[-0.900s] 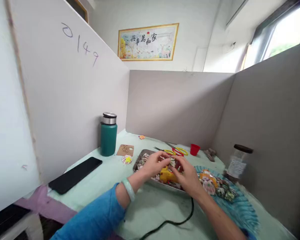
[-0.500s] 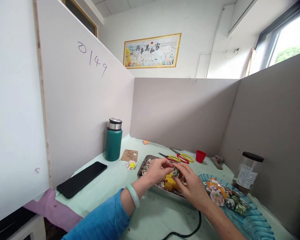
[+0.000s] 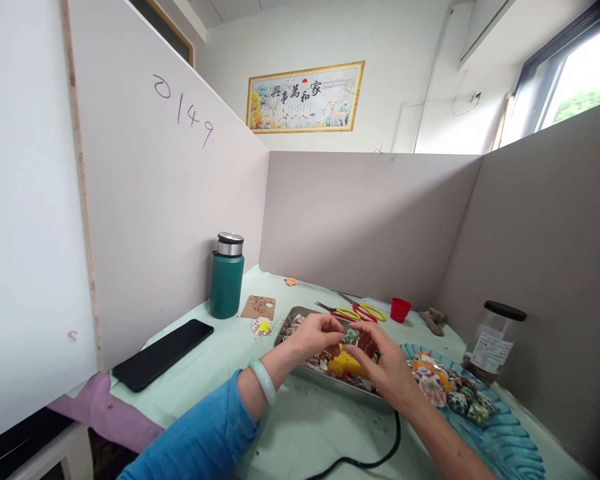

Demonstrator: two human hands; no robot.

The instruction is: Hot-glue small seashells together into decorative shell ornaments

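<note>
A small green-and-white patterned piece [image 3: 351,337], its exact kind unclear, is between my two hands above a metal tray [image 3: 325,383]. My left hand [image 3: 320,339], with a pale green bangle at the wrist, pinches it from the left. My right hand [image 3: 383,360] has its thumb and forefinger around its right side. In the tray below are a yellow object [image 3: 345,363] and many small brown and white bits. My fingers partly hide the piece and the tray's contents.
A blue scalloped plate [image 3: 517,427] with colourful patterned pieces stands at right, near a black-lidded jar [image 3: 495,343]. Behind the tray are scissors [image 3: 347,313] and a red cup [image 3: 400,309]. At left are a green bottle [image 3: 227,283] and a black phone [image 3: 163,355]. A black cable [image 3: 365,462] lies in front.
The fingers of my right hand have spread slightly, and more of the green patterned piece shows. The piece appears turned between my fingers. The view has shifted slightly.
</note>
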